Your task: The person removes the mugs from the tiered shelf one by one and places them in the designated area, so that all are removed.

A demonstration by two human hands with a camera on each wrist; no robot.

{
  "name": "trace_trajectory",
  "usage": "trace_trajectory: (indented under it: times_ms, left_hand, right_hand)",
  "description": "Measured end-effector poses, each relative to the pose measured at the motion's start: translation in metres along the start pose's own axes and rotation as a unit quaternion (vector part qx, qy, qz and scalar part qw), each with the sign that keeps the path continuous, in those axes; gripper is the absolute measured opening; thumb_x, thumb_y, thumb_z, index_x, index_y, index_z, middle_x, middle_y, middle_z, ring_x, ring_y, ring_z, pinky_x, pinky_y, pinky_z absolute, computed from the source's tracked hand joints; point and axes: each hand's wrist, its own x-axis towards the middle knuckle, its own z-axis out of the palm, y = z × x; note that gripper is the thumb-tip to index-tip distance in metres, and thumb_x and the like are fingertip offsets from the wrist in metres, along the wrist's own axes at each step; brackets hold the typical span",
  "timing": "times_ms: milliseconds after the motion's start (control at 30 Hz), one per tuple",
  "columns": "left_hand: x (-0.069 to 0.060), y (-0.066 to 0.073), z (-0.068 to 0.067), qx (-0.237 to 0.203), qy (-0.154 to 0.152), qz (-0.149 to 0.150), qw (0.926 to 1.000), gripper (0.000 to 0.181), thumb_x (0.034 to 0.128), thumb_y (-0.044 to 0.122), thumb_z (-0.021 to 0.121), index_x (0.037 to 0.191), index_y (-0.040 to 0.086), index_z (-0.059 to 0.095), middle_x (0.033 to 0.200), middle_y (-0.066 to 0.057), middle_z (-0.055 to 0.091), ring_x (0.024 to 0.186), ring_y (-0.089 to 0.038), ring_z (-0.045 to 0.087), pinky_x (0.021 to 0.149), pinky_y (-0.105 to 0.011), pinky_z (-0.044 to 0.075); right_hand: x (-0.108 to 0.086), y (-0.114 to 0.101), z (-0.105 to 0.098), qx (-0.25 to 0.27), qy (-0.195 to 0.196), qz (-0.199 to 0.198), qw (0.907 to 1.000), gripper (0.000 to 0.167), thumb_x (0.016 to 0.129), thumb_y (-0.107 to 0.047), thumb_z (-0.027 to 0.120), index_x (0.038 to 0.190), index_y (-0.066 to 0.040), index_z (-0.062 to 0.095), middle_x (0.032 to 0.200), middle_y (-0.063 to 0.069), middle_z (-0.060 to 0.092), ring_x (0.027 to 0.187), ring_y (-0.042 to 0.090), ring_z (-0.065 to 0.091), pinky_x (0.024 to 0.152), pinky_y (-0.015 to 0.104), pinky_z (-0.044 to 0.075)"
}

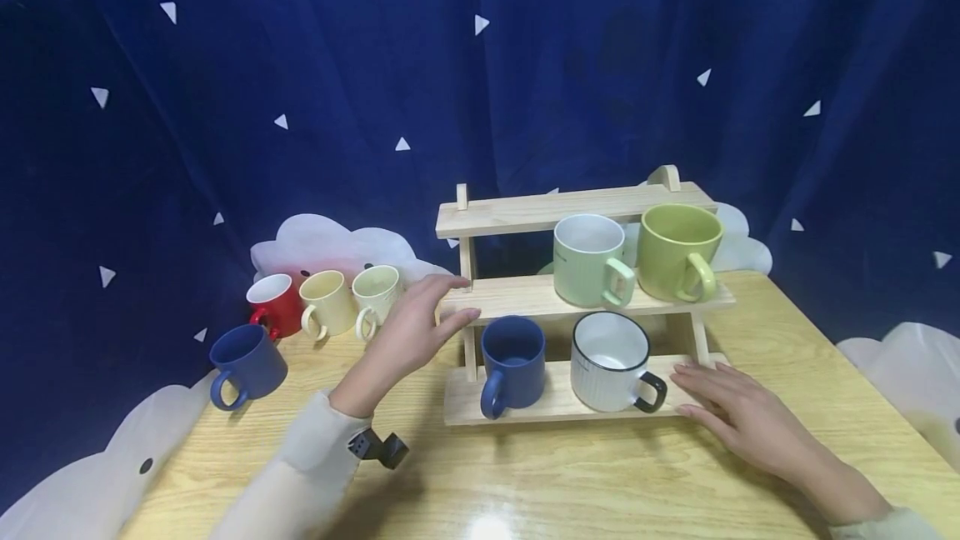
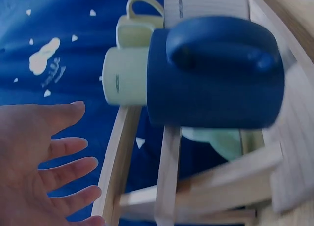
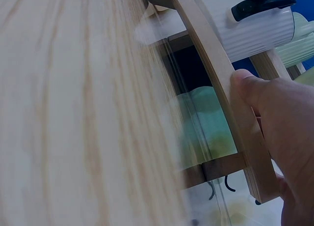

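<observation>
On the wooden rack [image 1: 510, 298], four mugs [image 1: 585, 267] had been placed; four others [image 1: 327, 307] were left on the table [image 1: 435, 482]. Nothing was held by the spread left hand [image 1: 411, 332]; the bottom shelf [image 1: 558, 390] was touched by the right hand [image 1: 742, 422], fingers straight.

- Eight mugs [image 1: 525, 369] — two blue, one red, one cream, one pale yellow, one mint, one lime, one white
- One wooden rack [image 1: 510, 298] — three shelves [image 1: 547, 210]
- Two hands [image 1: 408, 327] [image 1: 746, 419]
- One desk [image 1: 600, 473]
</observation>
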Motion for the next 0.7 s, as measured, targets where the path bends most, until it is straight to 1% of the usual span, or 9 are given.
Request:
trace_trajectory:
  times_ms: [167,300,467,567,700]
  left_hand:
    - [0.012,0.017,0.009,-0.002,-0.023,0.018,0.9996,0.045,0.0926,0.039,0.067,0.128,0.012,0.061,0.129,-0.005,0.061,0.123,-0.025,0.053,0.103,-0.042,0.042]
    - [0.021,0.029,0.016,-0.01,-0.05,0.028,0.9983,0.046,0.094,0.04,0.065,0.13,0.012,0.06,0.131,-0.005,0.059,0.124,-0.024,0.052,0.103,-0.042,0.042]
    - [0.03,0.041,0.024,-0.023,-0.077,0.02,0.9965,0.046,0.0948,0.042,0.064,0.131,0.014,0.059,0.132,-0.002,0.059,0.126,-0.021,0.05,0.105,-0.041,0.04]
    - [0.035,0.048,0.028,-0.028,-0.088,0.019,0.9955,0.046,0.0947,0.042,0.063,0.132,0.015,0.059,0.131,0.0,0.059,0.126,-0.018,0.051,0.105,-0.038,0.041]
    - [0.041,0.059,0.034,-0.029,-0.093,0.033,0.9947,0.047,0.0944,0.042,0.064,0.132,0.014,0.059,0.13,0.0,0.06,0.124,-0.017,0.053,0.103,-0.036,0.043]
  right_hand:
    - [0.0,0.001,0.001,-0.001,-0.001,-0.001,1.0,0.048,0.08,-0.025,0.08,0.124,-0.012,0.068,0.127,0.007,0.064,0.12,0.019,0.056,0.116,0.024,0.018]
    - [-0.001,0.001,0.001,0.0,-0.002,-0.002,1.0,0.047,0.08,-0.025,0.08,0.124,-0.012,0.068,0.128,0.007,0.064,0.121,0.019,0.056,0.116,0.023,0.017]
    - [-0.001,0.0,0.001,0.0,-0.002,-0.004,1.0,0.047,0.081,-0.025,0.08,0.124,-0.012,0.067,0.127,0.007,0.064,0.121,0.018,0.056,0.116,0.022,0.016]
    - [-0.001,0.0,0.0,0.0,-0.001,-0.005,1.0,0.047,0.08,-0.024,0.08,0.124,-0.011,0.068,0.127,0.007,0.064,0.121,0.018,0.056,0.116,0.023,0.016]
    - [0.0,0.0,0.0,0.0,0.0,-0.005,1.0,0.047,0.08,-0.024,0.08,0.124,-0.011,0.068,0.127,0.007,0.064,0.121,0.018,0.056,0.116,0.023,0.016]
